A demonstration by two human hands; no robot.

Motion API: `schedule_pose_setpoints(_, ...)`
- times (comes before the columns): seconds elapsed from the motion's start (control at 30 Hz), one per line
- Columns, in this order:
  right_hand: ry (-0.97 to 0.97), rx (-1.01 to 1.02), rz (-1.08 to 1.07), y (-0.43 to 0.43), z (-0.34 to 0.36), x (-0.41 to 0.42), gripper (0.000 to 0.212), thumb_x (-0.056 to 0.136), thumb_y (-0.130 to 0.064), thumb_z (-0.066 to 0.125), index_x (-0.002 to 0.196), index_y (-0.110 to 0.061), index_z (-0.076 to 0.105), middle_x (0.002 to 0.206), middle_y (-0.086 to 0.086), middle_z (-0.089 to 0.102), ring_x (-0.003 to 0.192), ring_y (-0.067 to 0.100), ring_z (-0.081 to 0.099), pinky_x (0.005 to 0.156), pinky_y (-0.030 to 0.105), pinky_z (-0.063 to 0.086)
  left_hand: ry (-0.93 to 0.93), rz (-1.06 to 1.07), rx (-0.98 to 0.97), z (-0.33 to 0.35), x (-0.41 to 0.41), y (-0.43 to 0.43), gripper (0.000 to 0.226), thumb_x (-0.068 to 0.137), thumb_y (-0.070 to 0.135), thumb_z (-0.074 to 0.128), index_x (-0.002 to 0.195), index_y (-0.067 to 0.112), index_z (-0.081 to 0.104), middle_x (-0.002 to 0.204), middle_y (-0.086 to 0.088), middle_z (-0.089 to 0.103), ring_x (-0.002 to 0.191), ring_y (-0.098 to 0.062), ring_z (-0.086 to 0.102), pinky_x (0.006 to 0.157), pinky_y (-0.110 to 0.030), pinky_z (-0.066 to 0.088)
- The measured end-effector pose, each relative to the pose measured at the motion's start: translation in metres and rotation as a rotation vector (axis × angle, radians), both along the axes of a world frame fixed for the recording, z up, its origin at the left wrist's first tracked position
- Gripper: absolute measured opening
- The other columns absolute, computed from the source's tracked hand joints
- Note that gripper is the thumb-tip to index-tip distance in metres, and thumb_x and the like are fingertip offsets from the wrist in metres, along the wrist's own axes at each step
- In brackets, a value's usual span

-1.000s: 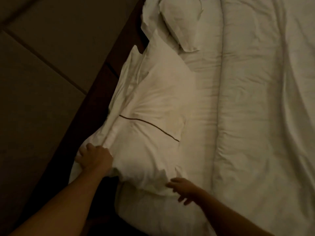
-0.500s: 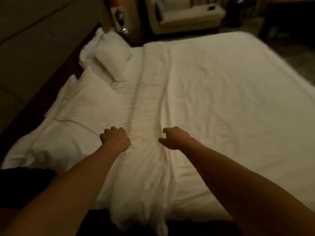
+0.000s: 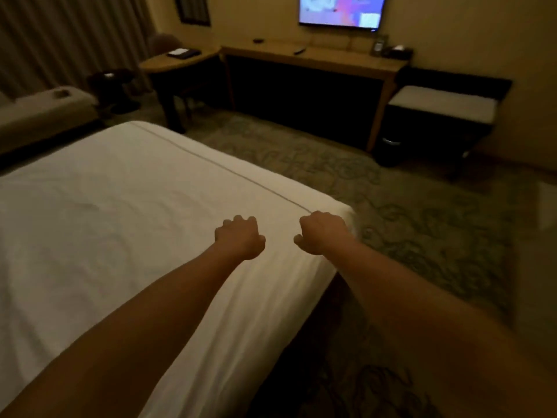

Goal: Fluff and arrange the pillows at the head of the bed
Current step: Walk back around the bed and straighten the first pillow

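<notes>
My view has swung from the pillows to the bed's [image 3: 126, 224] foot; my left hand [image 3: 239, 238] and right hand [image 3: 324, 232] hang loosely curled, empty. Pillows out of sight, seemingly arranged.

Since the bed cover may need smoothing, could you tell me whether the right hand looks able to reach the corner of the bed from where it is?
Probably yes. The right hand hangs loosely curled just short of the bed's corner, with nothing between them.
</notes>
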State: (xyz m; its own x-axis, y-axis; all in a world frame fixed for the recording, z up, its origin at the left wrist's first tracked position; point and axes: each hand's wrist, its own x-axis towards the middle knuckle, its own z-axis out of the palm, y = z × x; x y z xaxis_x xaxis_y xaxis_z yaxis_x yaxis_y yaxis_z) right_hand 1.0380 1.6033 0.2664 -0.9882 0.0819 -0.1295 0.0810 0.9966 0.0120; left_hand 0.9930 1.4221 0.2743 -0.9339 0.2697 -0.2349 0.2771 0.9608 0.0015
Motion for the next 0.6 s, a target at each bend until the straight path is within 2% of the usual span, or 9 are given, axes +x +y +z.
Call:
schedule_pose_setpoints(0.13, -0.015, 0.025, -0.124, 0.091, -0.01, -0.006, 0.039, 0.088, -0.045, 0.046, 0.111, -0.017, 0.06, 0.111, 0.009, 0.062, 0.097, 0.029, 0.059, 0.07, 0.036, 0.04, -0.018, -0.154, 0.023, -0.015, -0.04, 0.108, 0.049, 0.089, 0.047, 0.045, 0.127, 0.017, 0.047, 0.126, -0.012, 0.052, 0.11, -0.033, 0.051, 0.076, -0.041, 0.041)
schedule_pose_setpoints(0.23, -0.073, 0.039, -0.174, 0.151, -0.022, -0.035, 0.041, 0.088, -0.047, 0.045, 0.112, -0.017, 0.06, 0.113, 0.008, 0.062, 0.099, 0.028, 0.06, 0.073, 0.036, 0.044, -0.041, -0.23, 0.041, -0.033, -0.083, 0.175, 0.051, 0.088, 0.049, 0.045, 0.128, 0.016, 0.047, 0.127, -0.013, 0.052, 0.112, -0.034, 0.051, 0.079, -0.042, 0.043)
schedule_pose_setpoints(0.33, -0.107, 0.024, -0.25, 0.213, -0.033, -0.088, 0.041, 0.089, -0.047, 0.045, 0.111, -0.018, 0.062, 0.112, 0.007, 0.063, 0.099, 0.028, 0.061, 0.077, 0.037, 0.047, -0.091, -0.232, 0.058, -0.055, -0.141, 0.235, 0.052, 0.09, 0.049, 0.044, 0.129, 0.015, 0.047, 0.127, -0.013, 0.051, 0.112, -0.034, 0.051, 0.084, -0.043, 0.045)
schedule_pose_setpoints(0.5, -0.129, -0.068, -0.359, 0.303, -0.033, -0.163, 0.033, 0.087, -0.043, 0.046, 0.095, -0.016, 0.062, 0.105, 0.009, 0.064, 0.093, 0.029, 0.061, 0.07, 0.033, 0.044, -0.136, -0.243, 0.054, -0.058, -0.23, 0.33, 0.051, 0.089, 0.044, 0.046, 0.13, 0.014, 0.048, 0.129, -0.014, 0.051, 0.114, -0.034, 0.05, 0.091, -0.043, 0.045)
schedule_pose_setpoints(0.6, -0.16, -0.103, -0.403, 0.362, -0.036, -0.201, 0.036, 0.086, -0.043, 0.047, 0.1, -0.015, 0.064, 0.105, 0.009, 0.064, 0.096, 0.03, 0.061, 0.07, 0.034, 0.043, -0.138, -0.297, 0.068, -0.057, -0.276, 0.398, 0.045, 0.086, 0.043, 0.05, 0.121, 0.016, 0.055, 0.123, -0.013, 0.057, 0.108, -0.034, 0.055, 0.085, -0.042, 0.048)
